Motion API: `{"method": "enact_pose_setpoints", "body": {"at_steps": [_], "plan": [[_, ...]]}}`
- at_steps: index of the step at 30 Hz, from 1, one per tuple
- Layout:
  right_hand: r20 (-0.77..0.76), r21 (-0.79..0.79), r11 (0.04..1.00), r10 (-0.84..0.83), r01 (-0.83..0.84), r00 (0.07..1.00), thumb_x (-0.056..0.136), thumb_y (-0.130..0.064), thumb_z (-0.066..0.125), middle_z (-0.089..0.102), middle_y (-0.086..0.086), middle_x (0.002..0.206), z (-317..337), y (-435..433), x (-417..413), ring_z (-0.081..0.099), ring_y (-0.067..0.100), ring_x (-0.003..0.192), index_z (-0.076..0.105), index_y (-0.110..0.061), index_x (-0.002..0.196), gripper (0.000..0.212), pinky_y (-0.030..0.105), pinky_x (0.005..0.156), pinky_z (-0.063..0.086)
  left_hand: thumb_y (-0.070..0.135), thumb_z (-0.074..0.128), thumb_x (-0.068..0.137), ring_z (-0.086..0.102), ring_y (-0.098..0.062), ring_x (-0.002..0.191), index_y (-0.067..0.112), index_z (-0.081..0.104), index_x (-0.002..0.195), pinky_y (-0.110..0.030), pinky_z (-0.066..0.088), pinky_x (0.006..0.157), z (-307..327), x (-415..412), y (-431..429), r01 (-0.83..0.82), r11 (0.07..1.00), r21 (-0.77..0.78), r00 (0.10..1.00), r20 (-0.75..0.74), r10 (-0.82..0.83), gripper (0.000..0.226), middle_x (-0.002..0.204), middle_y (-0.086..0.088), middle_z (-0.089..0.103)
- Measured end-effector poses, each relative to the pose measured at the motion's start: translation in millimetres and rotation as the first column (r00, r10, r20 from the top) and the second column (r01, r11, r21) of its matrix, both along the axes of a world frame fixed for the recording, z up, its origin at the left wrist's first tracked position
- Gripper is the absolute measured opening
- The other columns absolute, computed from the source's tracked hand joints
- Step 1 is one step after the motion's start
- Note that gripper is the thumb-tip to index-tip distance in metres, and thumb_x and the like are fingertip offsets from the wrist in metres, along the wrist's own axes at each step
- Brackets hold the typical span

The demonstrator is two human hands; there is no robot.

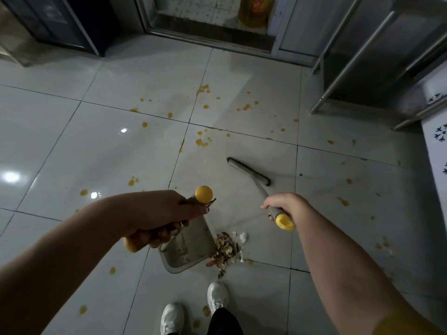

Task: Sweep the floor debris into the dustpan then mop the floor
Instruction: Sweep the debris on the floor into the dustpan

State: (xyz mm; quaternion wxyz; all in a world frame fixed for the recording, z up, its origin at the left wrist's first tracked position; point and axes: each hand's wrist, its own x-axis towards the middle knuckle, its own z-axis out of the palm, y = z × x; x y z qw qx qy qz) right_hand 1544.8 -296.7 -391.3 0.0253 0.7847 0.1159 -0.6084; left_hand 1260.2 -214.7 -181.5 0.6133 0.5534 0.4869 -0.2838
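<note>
1 debris pile (226, 249) lies on the floor (72, 146), touching the dustpan (186, 250) at its open edge. The left hand (164, 213) has its grip clenched round the dustpan handle; the right hand (283, 206) grasps the broom (249, 171), whose head is well apart from the pile. Sweeping looks to be the step in hand; next, the broom head likely needs to come behind the pile and push it in.

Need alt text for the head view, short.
A person's left hand grips the handle of a dustpan set on the tiled floor with a debris pile at its lip, while the right hand holds a broom whose head is farther out. There are yellow spots across the floor, and white shoes show at the bottom.
</note>
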Motion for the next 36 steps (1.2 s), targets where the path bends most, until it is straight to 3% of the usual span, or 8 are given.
{"method": "enact_pose_setpoints", "body": {"at_steps": [10, 16, 21, 24, 26, 29, 33, 36], "plan": [[-0.191, -0.19, 0.967, 0.132, -0.168, 0.973, 0.091, -0.024, 0.053, 0.054, 0.0, 0.05, 58.7, -4.5, -13.2, 0.049, 0.009, 0.033, 0.047, -0.009, 0.079, 0.02, 0.015, 0.038, 0.041, 0.053, 0.055, 0.084, 0.035, -0.01, 0.037, 0.011, 0.047, 0.072, -0.017, 0.037, 0.041, 25.1, -14.0, -2.4, -0.04, 0.999, 0.037, 0.999, -0.016, 0.041, 0.044, 0.047, 0.002, 0.039], [-0.218, -0.154, 0.963, 0.184, -0.22, 0.958, 0.093, -0.027, 0.051, 0.053, 0.0, 0.042, 94.7, 26.7, -35.2, 0.05, 0.008, 0.029, 0.047, -0.009, 0.077, 0.024, 0.011, 0.033, 0.039, 0.052, 0.054, 0.085, 0.036, -0.01, 0.036, 0.01, 0.047, 0.071, -0.016, 0.037, 0.04, 34.7, -40.5, -7.6, -0.085, 0.996, 0.04, 0.996, -0.02, 0.086, 0.045, 0.045, 0.003, 0.04], [-0.172, 0.067, 0.978, 0.206, -0.197, 0.963, 0.095, -0.018, 0.052, 0.044, 0.007, 0.073, 84.3, 43.2, -95.7, 0.052, 0.009, 0.03, 0.05, -0.009, 0.1, 0.011, 0.014, 0.035, 0.042, 0.052, 0.054, 0.085, 0.037, -0.01, 0.037, 0.011, 0.047, 0.071, -0.017, 0.037, 0.041, 29.4, -70.4, -11.7, -0.137, 0.99, 0.033, 0.99, -0.011, 0.137, 0.044, 0.045, 0.003, 0.041], [-0.123, 0.141, 0.962, 0.252, -0.235, 0.96, 0.095, -0.022, 0.052, 0.049, 0.009, 0.076, 64.8, 51.7, -134.4, 0.056, 0.013, 0.044, 0.042, -0.01, 0.132, 0.04, 0.023, 0.046, 0.046, 0.052, 0.054, 0.085, 0.037, -0.009, 0.036, 0.011, 0.046, 0.071, -0.017, 0.037, 0.041, 23.2, -87.7, -11.7, -0.17, 0.985, 0.008, 0.985, -0.01, 0.171, 0.044, 0.045, 0.003, 0.041], [-0.05, 0.138, 0.936, 0.334, -0.324, 0.941, 0.096, -0.027, 0.051, 0.06, 0.009, 0.082, 54.7, 55.7, -160.2, 0.058, 0.019, 0.062, 0.037, -0.01, 0.139, 0.049, 0.03, 0.061, 0.048, 0.053, 0.054, 0.085, 0.037, -0.009, 0.036, 0.011, 0.046, 0.071, -0.017, 0.037, 0.04, 18.2, -97.3, -11.3, -0.185, 0.983, -0.002, 0.983, -0.009, 0.185, 0.044, 0.045, 0.003, 0.041], [0.025, 0.093, 0.87, 0.484, -0.484, 0.875, 0.097, -0.03, 0.047, 0.058, 0.015, 0.125, 41.3, 54.6, -185.9, 0.055, 0.024, 0.095, 0.033, -0.005, 0.143, 0.054, 0.036, 0.081, 0.044, 0.053, 0.054, 0.084, 0.037, -0.009, 0.035, 0.011, 0.047, 0.071, -0.018, 0.037, 0.038, 10.9, -107.9, -11.5, -0.201, 0.98, -0.004, 0.98, -0.011, 0.201, 0.044, 0.044, 0.003, 0.042], [-0.01, -0.013, 0.889, 0.458, -0.458, 0.889, 0.097, -0.029, 0.047, 0.063, 0.011, 0.11, 33.7, 35.0, -188.4, 0.061, 0.023, 0.083, 0.024, -0.007, 0.147, 0.059, 0.033, 0.069, 0.046, 0.053, 0.053, 0.085, 0.038, -0.008, 0.035, 0.011, 0.049, 0.071, -0.019, 0.038, 0.038, 5.0, -115.5, -13.7, -0.181, 0.983, 0.004, 0.983, -0.025, 0.181, 0.044, 0.044, 0.004, 0.043], [0.023, -0.033, 0.874, 0.486, -0.485, 0.874, 0.097, -0.029, 0.049, 0.047, 0.017, 0.138, 34.7, 10.9, -173.1, 0.06, 0.028, 0.105, 0.024, -0.005, 0.148, 0.061, 0.034, 0.081, 0.046, 0.054, 0.053, 0.085, 0.037, -0.008, 0.035, 0.011, 0.048, 0.071, -0.019, 0.038, 0.039, 4.8, -115.4, -16.0, -0.146, 0.989, 0.007, 0.989, -0.016, 0.146, 0.045, 0.044, 0.004, 0.043]]}}
